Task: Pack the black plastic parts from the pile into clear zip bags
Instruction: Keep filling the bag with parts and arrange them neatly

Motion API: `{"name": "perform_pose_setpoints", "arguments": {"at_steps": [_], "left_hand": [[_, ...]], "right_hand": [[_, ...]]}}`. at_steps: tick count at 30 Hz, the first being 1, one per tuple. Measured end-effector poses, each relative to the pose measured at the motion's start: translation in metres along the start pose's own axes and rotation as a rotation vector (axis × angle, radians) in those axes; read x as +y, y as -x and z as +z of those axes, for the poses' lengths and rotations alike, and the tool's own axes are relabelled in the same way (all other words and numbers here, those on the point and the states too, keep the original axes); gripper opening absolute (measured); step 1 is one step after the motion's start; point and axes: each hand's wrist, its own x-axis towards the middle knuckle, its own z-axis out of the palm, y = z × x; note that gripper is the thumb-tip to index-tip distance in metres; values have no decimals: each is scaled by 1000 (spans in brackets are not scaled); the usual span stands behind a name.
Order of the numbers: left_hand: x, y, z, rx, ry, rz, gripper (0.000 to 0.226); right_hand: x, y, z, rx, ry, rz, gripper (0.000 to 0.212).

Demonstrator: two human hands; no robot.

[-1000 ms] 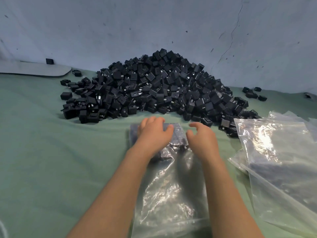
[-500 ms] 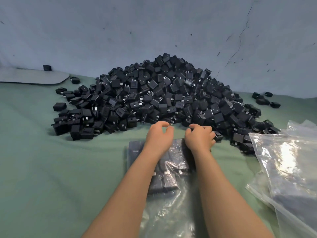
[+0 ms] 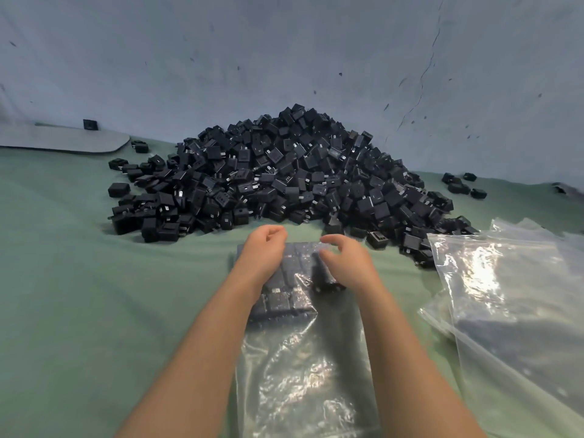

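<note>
A big pile of black plastic parts [image 3: 284, 178] lies on the green cloth against the wall. In front of it a clear zip bag [image 3: 303, 368] lies flat, with several black parts [image 3: 284, 298] packed in rows at its far end. My left hand [image 3: 262, 251] rests on that far end with its fingers curled under; what is inside the curl is hidden. My right hand [image 3: 344, 260] hovers just right of it over the bag, fingers and thumb bent and apart, nothing visible between them. A few black parts [image 3: 328, 284] sit beside my right wrist.
A stack of clear bags [image 3: 512, 295] lies on the right, its far corner touching the pile's edge. Some loose parts [image 3: 461, 186] lie at the far right and far left [image 3: 118, 189]. A grey flat board [image 3: 63, 142] lies at the back left. The wall rises close behind.
Both hands reached forward to the pile's near edge, then drew back over the bag's filled end. The right hand's fingers have spread apart.
</note>
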Motion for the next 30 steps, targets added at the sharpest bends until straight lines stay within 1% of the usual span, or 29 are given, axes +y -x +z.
{"name": "perform_pose_setpoints", "arguments": {"at_steps": [4, 7, 9, 10, 13, 16, 17, 19, 20, 22, 24, 25, 26, 28, 30], "left_hand": [[-1, 1, 0, -17, -6, 9, 15], [-1, -3, 2, -16, 15, 9, 14], [-1, -7, 5, -22, 24, 11, 14], [-2, -9, 5, -25, 25, 10, 13], [-3, -15, 6, -26, 28, 15, 11], [-5, -16, 5, -38, 25, 30, 12], [-5, -15, 5, -41, 25, 37, 12], [-3, -13, 5, -25, 30, 42, 18], [-1, -10, 4, -14, 56, 25, 23], [7, -3, 0, -50, 191, -72, 31], [15, 9, -5, -160, 259, -163, 47], [18, 14, -6, -205, 238, -176, 53], [19, 20, -7, -232, 214, -177, 54], [20, 32, -9, -258, 189, -167, 42], [14, 43, -9, -277, 197, -152, 24]], "right_hand": [[5, -13, 9, 56, 52, 41, 39], [6, -29, 19, 7, 133, 83, 44], [5, -38, 25, -35, 176, 109, 45], [5, -41, 27, -28, 174, 119, 44], [4, -41, 26, 109, 87, 158, 39], [4, -36, 19, 157, 43, 163, 40], [1, -34, 15, 184, -46, 148, 39], [-9, -22, 4, 232, -325, 83, 33], [-15, -13, -3, 231, -448, 39, 28], [-30, 10, -18, 164, -562, -74, 19], [-41, 37, -28, 42, -552, -239, 17], [-44, 51, -31, -14, -512, -313, 18], [-45, 63, -31, -57, -475, -358, 18], [-41, 85, -30, -92, -440, -364, 19], [-33, 104, -30, -70, -392, -318, 19]]}}
